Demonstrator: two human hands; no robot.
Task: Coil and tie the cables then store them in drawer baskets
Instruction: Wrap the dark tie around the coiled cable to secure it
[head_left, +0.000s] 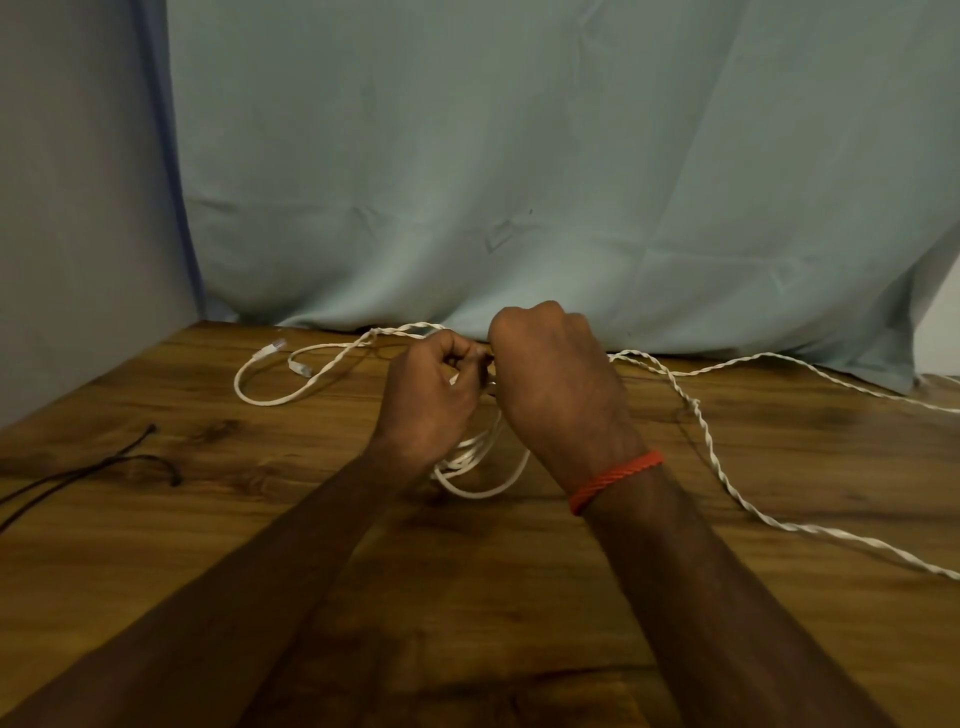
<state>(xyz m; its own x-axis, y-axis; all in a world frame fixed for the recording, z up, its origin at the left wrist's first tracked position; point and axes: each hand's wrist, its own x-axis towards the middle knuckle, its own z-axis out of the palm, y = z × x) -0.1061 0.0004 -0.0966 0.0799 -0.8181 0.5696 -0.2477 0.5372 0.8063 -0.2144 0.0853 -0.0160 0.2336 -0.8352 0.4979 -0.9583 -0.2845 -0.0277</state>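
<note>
Fingers (452, 347) of both hands curl tightly round a coil of white cable (470, 470), held just above the desk (467, 597) near the middle of its far edge. We judge the coiling part done. Loops hang below the left hand (428, 397) and right hand (556, 379). A twisted white cable (707, 436) trails to the right edge, and a black cable (93, 470) lies untouched at the left edge. No tie or drawer baskets show. The hands hide the grip.
</note>
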